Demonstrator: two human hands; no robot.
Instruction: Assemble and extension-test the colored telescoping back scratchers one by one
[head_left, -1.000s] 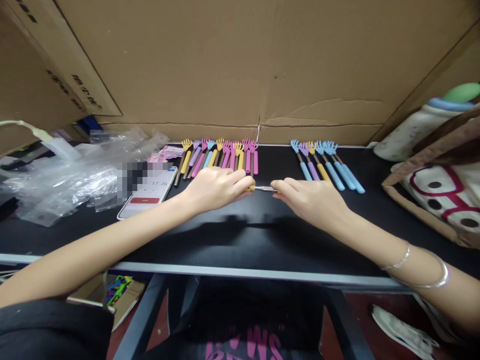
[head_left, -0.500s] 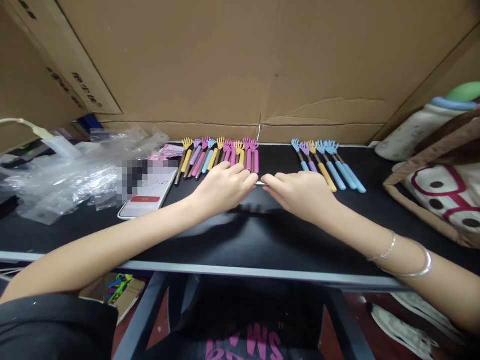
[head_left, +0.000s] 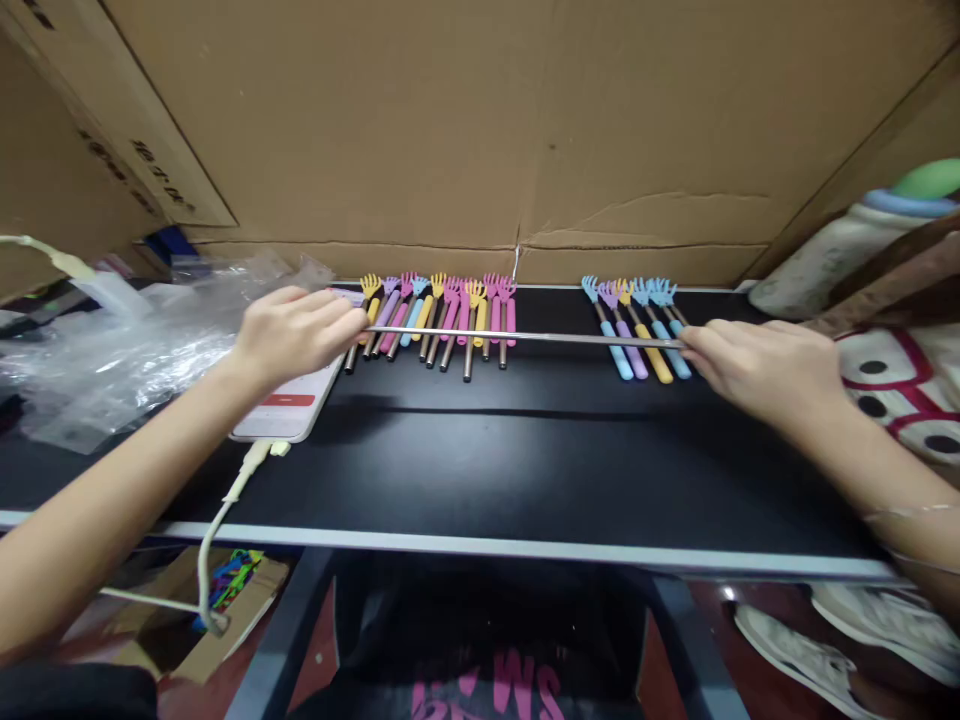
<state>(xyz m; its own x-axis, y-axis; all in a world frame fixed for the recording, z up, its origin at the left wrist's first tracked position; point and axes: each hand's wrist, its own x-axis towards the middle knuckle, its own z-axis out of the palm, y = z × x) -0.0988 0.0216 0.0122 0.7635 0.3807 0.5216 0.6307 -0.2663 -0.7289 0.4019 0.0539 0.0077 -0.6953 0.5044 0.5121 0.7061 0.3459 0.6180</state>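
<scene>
A thin telescopic metal rod (head_left: 525, 336) stretches level between my two hands above the black table. My left hand (head_left: 304, 330) is closed round its left end, over the phone's upper edge. My right hand (head_left: 765, 365) grips the other end, near the blue-handled back scratchers. Both ends of the rod are hidden in my fingers. Behind the rod lie back scratchers with hand-shaped heads. A mixed pink, yellow, purple and blue group (head_left: 450, 310) is left of centre. A smaller group, mostly blue (head_left: 652, 325), lies to the right.
Clear plastic bags (head_left: 127, 350) pile up at the left beside a white phone (head_left: 289, 405) with a charging cable (head_left: 206, 545). A bottle (head_left: 825, 255) and a cloth bag (head_left: 900, 390) stand at the right. Cardboard (head_left: 450, 120) walls the back. An open box (head_left: 217, 610) sits below the table.
My hands have moved far apart, left hand leftward and right hand rightward. The metal rod between them, only a short bit visible before, is now drawn out long.
</scene>
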